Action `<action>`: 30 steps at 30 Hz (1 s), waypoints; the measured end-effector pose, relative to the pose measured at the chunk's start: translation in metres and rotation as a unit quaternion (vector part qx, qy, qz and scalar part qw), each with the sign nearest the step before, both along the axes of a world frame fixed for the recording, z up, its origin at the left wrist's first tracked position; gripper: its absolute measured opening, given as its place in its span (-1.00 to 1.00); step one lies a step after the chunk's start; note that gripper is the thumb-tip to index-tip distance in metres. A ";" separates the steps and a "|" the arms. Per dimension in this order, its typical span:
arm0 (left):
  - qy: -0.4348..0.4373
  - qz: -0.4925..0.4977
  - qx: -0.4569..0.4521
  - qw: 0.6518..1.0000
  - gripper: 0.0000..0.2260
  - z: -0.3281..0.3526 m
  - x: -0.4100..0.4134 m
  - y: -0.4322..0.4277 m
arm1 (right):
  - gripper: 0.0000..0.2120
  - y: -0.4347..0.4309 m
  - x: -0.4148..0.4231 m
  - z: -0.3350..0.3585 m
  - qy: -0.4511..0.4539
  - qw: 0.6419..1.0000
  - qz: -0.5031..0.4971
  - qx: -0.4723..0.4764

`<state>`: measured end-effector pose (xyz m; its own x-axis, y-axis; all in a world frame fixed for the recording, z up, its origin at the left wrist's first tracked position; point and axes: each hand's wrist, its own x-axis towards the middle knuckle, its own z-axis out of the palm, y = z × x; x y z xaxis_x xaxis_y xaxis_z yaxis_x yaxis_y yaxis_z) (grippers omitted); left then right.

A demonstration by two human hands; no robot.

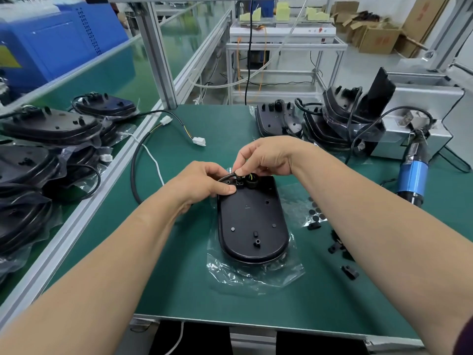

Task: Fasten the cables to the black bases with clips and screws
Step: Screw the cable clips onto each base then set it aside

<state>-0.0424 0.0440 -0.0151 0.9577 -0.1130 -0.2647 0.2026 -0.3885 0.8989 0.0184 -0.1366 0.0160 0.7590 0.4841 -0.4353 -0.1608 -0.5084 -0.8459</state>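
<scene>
The oval black base (pixel 252 221) lies flat mid-counter (pixel 179 278), long axis running from the person toward the far edge, resting on top of a crumpled clear plastic bag (pixel 256 275) rather than inside it. A black cable (pixel 134 172) loops in from the left to the base's far end. There both hands meet, forearms converging: the left hand (pixel 204 180) grips the cable at the far-left corner, and the right hand (pixel 266 156) pinches it beside the round socket. Loose black clips (pixel 349 272) lie to the right.

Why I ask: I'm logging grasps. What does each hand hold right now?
Left hand: closed, holding the cable on the base.
Right hand: closed, pinching the cable too.
</scene>
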 end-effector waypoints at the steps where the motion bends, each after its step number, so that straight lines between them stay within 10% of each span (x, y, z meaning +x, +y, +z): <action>1: -0.002 0.002 0.002 1.000 -0.82 0.000 0.000 0.000 | -0.79 0.000 0.000 -0.002 0.005 1.000 -0.011 0.012; 30: 0.004 0.030 -0.010 1.000 -0.78 -0.003 -0.004 -0.002 | -0.79 0.000 -0.003 0.000 -0.028 0.999 -0.004 -0.024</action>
